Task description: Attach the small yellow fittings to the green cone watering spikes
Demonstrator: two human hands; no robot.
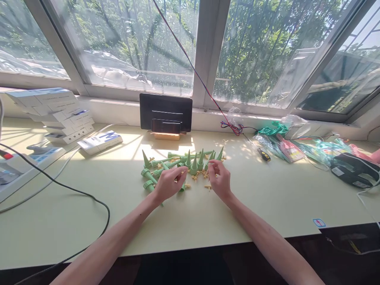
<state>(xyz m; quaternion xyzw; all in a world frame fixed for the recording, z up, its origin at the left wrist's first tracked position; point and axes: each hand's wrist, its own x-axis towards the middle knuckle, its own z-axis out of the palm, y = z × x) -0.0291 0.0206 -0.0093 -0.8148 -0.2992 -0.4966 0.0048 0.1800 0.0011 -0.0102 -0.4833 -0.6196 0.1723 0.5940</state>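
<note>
Green cone-shaped plastic spikes (194,167), several upright and others lying down, are grouped on the table in front of me. Small yellow T-shaped valve pieces (209,187) lie among them, a few loose near the front. My left hand (171,183) is at the left part of the group, fingers curled with thumb and forefinger together; whatever they hold is too small to name. At the right side, my right hand (219,179) is closed in a pinch beside the upright spikes. Its fingertips overlap green and yellow parts, so what it grips is unclear.
A tablet (166,109) and a phone (165,126) stand behind the spikes. To the left are stacked white boxes (63,113), a flat box (101,142) and a black cable (86,193). A screwdriver (264,154), plastic bags and a black case (353,170) lie right.
</note>
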